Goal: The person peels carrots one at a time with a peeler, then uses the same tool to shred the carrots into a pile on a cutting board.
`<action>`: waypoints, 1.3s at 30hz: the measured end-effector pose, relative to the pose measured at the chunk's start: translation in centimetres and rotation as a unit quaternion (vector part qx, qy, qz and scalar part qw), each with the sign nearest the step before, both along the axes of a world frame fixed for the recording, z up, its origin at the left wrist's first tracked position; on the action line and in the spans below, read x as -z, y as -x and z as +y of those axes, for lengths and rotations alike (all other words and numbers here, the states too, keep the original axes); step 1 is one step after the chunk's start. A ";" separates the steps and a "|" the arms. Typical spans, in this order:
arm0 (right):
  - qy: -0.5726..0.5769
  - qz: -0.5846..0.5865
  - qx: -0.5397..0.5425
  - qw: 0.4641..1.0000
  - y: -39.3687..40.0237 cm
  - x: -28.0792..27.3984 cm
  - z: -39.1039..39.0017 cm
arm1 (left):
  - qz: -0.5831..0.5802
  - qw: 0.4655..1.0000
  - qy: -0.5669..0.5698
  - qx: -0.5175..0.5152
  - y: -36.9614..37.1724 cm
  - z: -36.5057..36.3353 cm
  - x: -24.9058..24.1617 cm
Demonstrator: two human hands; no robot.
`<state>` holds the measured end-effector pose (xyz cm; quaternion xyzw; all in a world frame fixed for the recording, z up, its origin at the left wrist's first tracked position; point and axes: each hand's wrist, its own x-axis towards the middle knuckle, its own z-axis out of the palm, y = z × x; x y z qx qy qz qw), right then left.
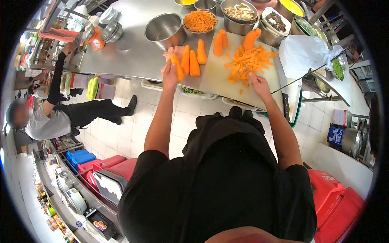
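Observation:
My left hand [169, 75] is closed around a carrot [176, 65] over the steel counter, at the board's left side. Peeled carrots [194, 65] lie just right of it, near something pink [167, 54] that I cannot make out. My right hand [259, 85] is closed at the lower edge of a heap of orange carrot peelings [253, 60]. A thin tool seems to stick out of its fingers, too small to name. The heap lies on a pale cutting board [221, 77], with thicker carrots [218, 44] behind it.
An open steel pot [164, 32] and a bowl of shredded carrot [199, 21] stand behind. A black-handled knife [286, 106] lies at the right, near a white plastic bag [304, 54]. Another person [48, 121] stands at the left, one arm raised. Red bins [330, 202] stand behind me.

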<state>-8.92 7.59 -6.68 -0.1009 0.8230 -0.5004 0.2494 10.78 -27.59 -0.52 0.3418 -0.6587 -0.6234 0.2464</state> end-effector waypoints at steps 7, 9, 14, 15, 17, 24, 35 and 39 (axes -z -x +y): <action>0.050 0.037 -0.016 0.998 -0.3 -1.5 0.4 | -0.073 0.967 0.243 0.029 3.7 -4.6 2.3; 0.062 0.028 -0.010 0.998 -0.5 -1.4 0.5 | -0.006 0.982 0.177 0.064 4.3 -6.0 4.1; 0.050 0.040 -0.035 0.997 -0.2 -1.1 0.8 | -0.064 0.937 0.343 0.004 3.7 -3.8 0.9; 0.107 -0.018 -0.036 0.993 -1.0 -2.9 0.6 | -0.016 0.948 0.319 0.010 4.3 -4.0 2.1; 0.059 -0.013 -0.063 0.996 0.1 0.7 1.3 | -0.037 0.915 0.402 0.023 5.2 -2.4 2.7; 0.015 0.039 -0.027 0.999 -0.9 -2.6 0.5 | 0.060 0.931 0.322 0.162 12.0 4.4 1.5; 0.035 0.059 -0.027 0.997 -0.3 -1.6 1.4 | 0.108 0.946 0.229 0.201 14.8 4.7 6.4; 0.267 -0.089 -0.133 0.950 0.7 4.2 3.2 | 0.033 0.917 0.334 0.213 14.3 5.4 8.5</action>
